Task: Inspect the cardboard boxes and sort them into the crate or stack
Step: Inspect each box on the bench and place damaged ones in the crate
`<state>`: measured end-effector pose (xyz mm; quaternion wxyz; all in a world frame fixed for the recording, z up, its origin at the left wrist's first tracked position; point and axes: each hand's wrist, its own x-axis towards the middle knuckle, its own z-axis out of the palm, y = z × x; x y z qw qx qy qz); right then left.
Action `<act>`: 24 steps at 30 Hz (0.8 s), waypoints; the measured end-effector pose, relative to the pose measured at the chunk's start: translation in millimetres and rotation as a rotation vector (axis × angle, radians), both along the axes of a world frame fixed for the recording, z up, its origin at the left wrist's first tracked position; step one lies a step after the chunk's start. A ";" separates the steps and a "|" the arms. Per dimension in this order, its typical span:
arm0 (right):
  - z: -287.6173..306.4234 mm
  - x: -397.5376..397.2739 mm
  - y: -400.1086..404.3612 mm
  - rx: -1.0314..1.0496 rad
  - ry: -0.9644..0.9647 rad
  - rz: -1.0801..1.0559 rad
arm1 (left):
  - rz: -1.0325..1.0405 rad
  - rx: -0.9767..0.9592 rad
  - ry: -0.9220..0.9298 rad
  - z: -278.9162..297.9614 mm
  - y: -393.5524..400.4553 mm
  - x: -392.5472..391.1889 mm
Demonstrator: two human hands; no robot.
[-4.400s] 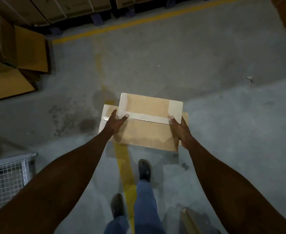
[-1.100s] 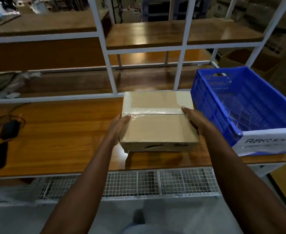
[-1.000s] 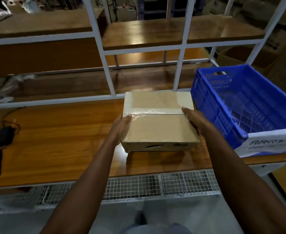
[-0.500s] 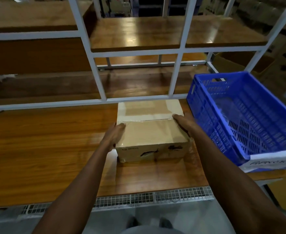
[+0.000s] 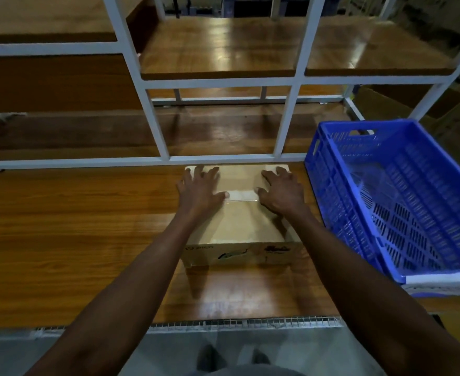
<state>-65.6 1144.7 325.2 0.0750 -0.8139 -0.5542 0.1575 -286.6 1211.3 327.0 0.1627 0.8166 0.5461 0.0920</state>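
A taped cardboard box (image 5: pixel 239 226) stands on the wooden table (image 5: pixel 74 234), its far edge close to the white shelf frame. Printed marks show on its near side. My left hand (image 5: pixel 199 191) lies flat on the left part of the box's top, fingers spread. On the right part of the top my right hand (image 5: pixel 280 194) rests the same way. Neither hand grips the box. A blue plastic crate (image 5: pixel 340 213) sits just right of the box, with only a thin clear film visible inside and a white label on its near end.
A white metal shelf frame (image 5: pixel 153 123) with wooden boards rises behind the table. A wire mesh strip (image 5: pixel 245 321) runs along the table's front edge. An open cardboard carton (image 5: pixel 380 104) stands behind the crate. My feet show on the grey floor below.
The box was carried from the floor area to the table and set down. My hands moved from the box's sides onto its top with fingers spread.
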 end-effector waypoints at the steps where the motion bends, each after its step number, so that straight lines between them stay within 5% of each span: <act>1: 1.3 -1.1 0.9 -0.005 -0.007 0.004 | -0.019 -0.012 0.025 1.2 -1.4 1.9; 15: -0.9 -40.9 2.1 -0.023 -0.106 0.119 | -0.057 -0.086 0.149 20.8 -3.6 2.0; 24: 0.5 -30.9 -6.8 -0.055 0.006 0.160 | -0.034 -0.012 0.147 -3.4 -49.9 3.5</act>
